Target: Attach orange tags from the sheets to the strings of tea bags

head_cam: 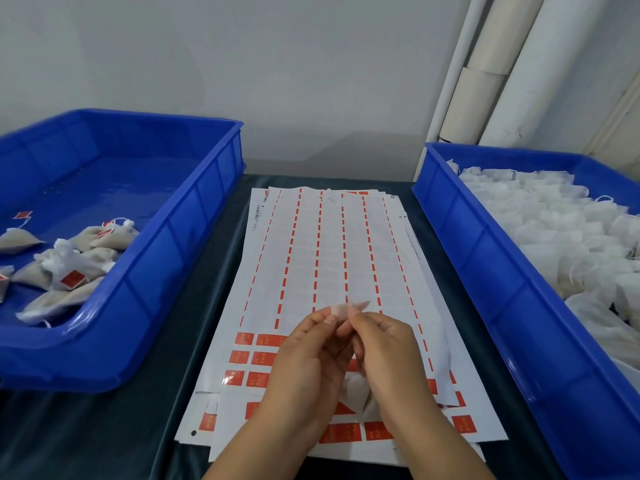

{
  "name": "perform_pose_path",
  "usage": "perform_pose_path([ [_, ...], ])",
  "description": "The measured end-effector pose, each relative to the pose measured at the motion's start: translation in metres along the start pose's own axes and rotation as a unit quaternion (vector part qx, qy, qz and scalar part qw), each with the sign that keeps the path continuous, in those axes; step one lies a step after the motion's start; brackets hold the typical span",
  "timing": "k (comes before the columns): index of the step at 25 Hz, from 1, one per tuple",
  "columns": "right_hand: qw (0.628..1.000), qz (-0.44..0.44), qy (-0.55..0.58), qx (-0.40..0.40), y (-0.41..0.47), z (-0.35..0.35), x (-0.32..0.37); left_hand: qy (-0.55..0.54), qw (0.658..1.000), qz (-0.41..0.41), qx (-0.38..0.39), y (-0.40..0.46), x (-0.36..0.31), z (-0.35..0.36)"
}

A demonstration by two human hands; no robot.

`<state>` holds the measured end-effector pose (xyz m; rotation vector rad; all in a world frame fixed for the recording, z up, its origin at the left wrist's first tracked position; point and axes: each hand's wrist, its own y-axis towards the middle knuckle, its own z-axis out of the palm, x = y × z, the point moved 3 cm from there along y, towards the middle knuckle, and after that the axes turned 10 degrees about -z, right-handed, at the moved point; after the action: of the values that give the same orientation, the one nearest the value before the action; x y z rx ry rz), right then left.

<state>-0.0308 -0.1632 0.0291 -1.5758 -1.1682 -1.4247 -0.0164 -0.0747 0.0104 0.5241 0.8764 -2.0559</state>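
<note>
A stack of white tag sheets [332,258] lies in the middle of the table; most rows are stripped, and orange tags [266,358] remain in the near rows. My left hand [304,362] and right hand [384,348] meet above the sheets, and both pinch a small pale, blurred tag [341,310] between their fingertips. A white tea bag [356,393] hangs below my hands, partly hidden by them. Its string cannot be made out.
A blue bin [166,271] on the left holds several tagged tea bags [79,268]. A blue bin [485,271] on the right is full of untagged white tea bags [554,230]. White pipes [491,71] stand at the back right. A dark cloth [104,427] covers the table.
</note>
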Motion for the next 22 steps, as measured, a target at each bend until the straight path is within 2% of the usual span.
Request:
perform_pose_path([
  [4, 0.999, 0.015, -0.046, -0.011, 0.005, -0.004, -0.006, 0.007, 0.999, 0.005, 0.048, -0.003, -0.004, 0.0],
  [7, 0.997, -0.02, -0.075, 0.003, 0.002, -0.001, -0.007, 0.069, 0.998, -0.004, -0.014, 0.003, -0.006, -0.001],
  [14, 0.984, -0.074, -0.161, 0.013, -0.004, 0.001, -0.007, 0.091, 0.992, -0.037, -0.086, 0.009, -0.009, -0.002],
  [17, 0.989, -0.051, -0.135, 0.024, -0.006, 0.002, -0.007, 0.06, 0.991, -0.045, -0.109, 0.01, -0.008, -0.002],
  [22, 0.997, 0.028, -0.074, 0.015, -0.005, -0.002, -0.012, -0.008, 0.992, -0.078, -0.101, 0.006, -0.009, 0.001],
])
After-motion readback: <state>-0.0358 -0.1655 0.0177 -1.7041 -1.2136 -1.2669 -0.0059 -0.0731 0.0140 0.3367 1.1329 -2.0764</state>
